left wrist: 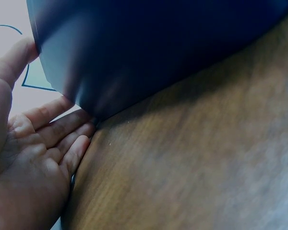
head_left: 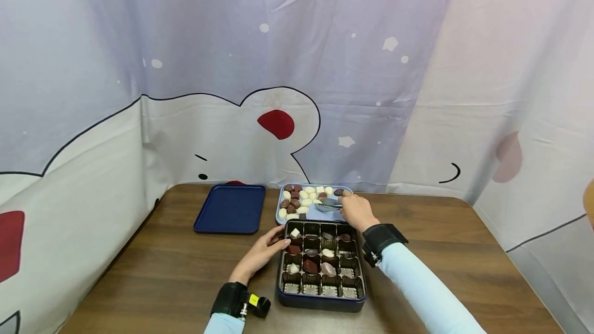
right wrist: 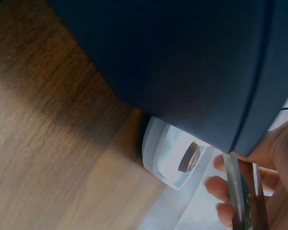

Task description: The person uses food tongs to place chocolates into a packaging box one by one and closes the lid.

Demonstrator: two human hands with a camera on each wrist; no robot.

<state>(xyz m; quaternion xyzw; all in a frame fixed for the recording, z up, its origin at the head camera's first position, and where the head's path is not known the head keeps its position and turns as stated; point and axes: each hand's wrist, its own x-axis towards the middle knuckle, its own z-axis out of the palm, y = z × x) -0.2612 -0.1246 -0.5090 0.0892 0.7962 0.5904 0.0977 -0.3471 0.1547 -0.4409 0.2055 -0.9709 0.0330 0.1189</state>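
My right hand [head_left: 358,211] holds metal tongs [head_left: 328,205] over the light-blue tray [head_left: 331,214], their tips among white and brown chocolates [head_left: 306,202]. In the right wrist view the tongs' metal arms [right wrist: 235,184] pass through the curled fingers of that hand [right wrist: 281,148]. Nearer the person stands a dark-blue box [head_left: 320,301] with a divided insert; chocolates sit in several compartments, and the front row holds none. My left hand [head_left: 261,252] touches the box's far left corner, fingers fairly straight. Up close, the left wrist view shows the fingers [left wrist: 53,124] against the box's side [left wrist: 134,52].
A dark-blue lid [head_left: 230,209] lies flat on the wooden table [head_left: 427,251], left of the light-blue tray. Behind the table's far edge hangs a printed curtain [head_left: 362,92]. The box's front wall stands between the person and the tray.
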